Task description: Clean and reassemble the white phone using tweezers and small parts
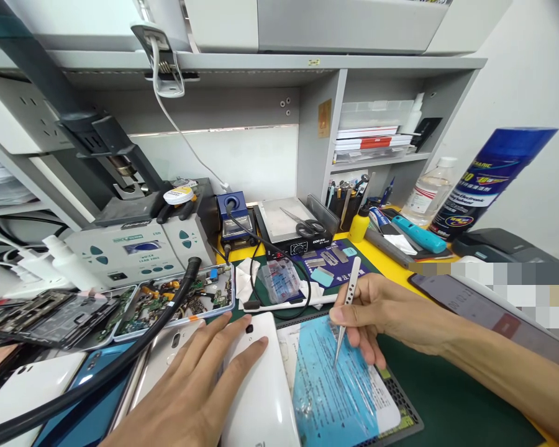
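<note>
My left hand point(198, 379) lies with its fingers spread over a white phone back point(261, 400) and the edge of a silvery phone point(161, 351) beside it. In my right hand point(377, 310) I pinch silver tweezers point(351, 287), points down. Their tips are at a blue and white printed sheet point(328, 397) with a shiny clear covering; whether they touch it I cannot tell. The sheet lies on a grey-edged mat point(412, 416), just right of the white phone back.
A black hose point(135, 347) crosses the left side, above phones and a tray point(233, 292) of circuit boards. Behind my hands are a white pen-like tool point(289, 304), a cable and scissors point(307, 225). A phone point(489, 320) and a blue spray can point(484, 186) stand at the right.
</note>
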The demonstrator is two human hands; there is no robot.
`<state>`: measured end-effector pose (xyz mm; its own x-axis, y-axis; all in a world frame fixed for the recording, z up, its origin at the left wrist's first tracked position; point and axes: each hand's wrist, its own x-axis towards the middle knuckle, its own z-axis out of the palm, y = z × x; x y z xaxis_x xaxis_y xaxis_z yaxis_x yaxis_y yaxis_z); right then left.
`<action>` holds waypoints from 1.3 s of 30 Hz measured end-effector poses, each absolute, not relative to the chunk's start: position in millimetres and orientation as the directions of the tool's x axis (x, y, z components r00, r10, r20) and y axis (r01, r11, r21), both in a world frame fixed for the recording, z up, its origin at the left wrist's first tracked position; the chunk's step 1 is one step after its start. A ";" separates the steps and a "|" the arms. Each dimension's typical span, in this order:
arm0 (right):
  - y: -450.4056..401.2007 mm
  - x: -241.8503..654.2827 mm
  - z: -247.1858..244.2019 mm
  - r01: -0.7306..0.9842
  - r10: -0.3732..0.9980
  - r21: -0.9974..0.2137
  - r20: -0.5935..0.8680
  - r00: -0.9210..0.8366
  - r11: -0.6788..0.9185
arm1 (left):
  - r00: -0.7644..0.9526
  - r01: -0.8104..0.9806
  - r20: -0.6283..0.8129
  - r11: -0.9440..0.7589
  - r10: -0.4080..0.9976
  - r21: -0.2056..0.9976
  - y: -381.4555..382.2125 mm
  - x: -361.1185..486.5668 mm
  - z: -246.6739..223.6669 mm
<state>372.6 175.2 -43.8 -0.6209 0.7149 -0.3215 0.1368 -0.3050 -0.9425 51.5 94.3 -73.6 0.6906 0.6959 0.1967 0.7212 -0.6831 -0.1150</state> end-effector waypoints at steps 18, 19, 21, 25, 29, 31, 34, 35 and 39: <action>177.4 372.5 -37.4 0.150 0.731 -0.944 -0.324 -0.601 -0.295 | 0.634 0.773 0.107 -0.634 0.766 -0.032 85.9 49.2 -65.8; 176.9 372.7 -37.6 0.144 0.735 -0.948 -0.312 -0.602 -0.285 | 0.629 0.776 0.108 -0.630 0.770 -0.031 85.2 48.4 -66.0; 174.4 372.7 -37.4 0.137 0.727 -0.959 -0.277 -0.628 -0.246 | 0.625 0.780 0.114 -0.624 0.773 -0.044 84.4 47.4 -66.0; 163.6 369.3 -34.0 0.146 0.692 -0.964 -0.262 -0.673 -0.223 | 0.631 0.776 0.089 -0.628 0.771 -0.063 85.2 45.9 -64.3; 153.0 364.3 -30.1 0.210 0.701 -0.944 -0.329 -0.632 -0.254 | 0.637 0.771 0.077 -0.634 0.767 -0.060 86.4 43.6 -63.5; 150.3 362.9 -29.2 0.245 0.707 -0.938 -0.345 -0.618 -0.244 | 0.635 0.773 0.080 -0.633 0.769 -0.050 86.6 43.1 -63.4; 148.5 362.0 -29.2 0.280 0.716 -0.932 -0.356 -0.600 -0.229 | 0.605 0.796 0.062 -0.606 0.794 -0.012 85.8 43.8 -61.9; 148.0 361.8 -29.6 0.287 0.720 -0.932 -0.356 -0.596 -0.222 | 0.596 0.802 0.055 -0.597 0.801 0.003 85.2 44.1 -61.1; 144.9 360.2 -33.4 0.313 0.750 -0.935 -0.328 -0.575 -0.168 | 0.588 0.806 0.046 -0.590 0.807 0.041 82.8 44.0 -59.7</action>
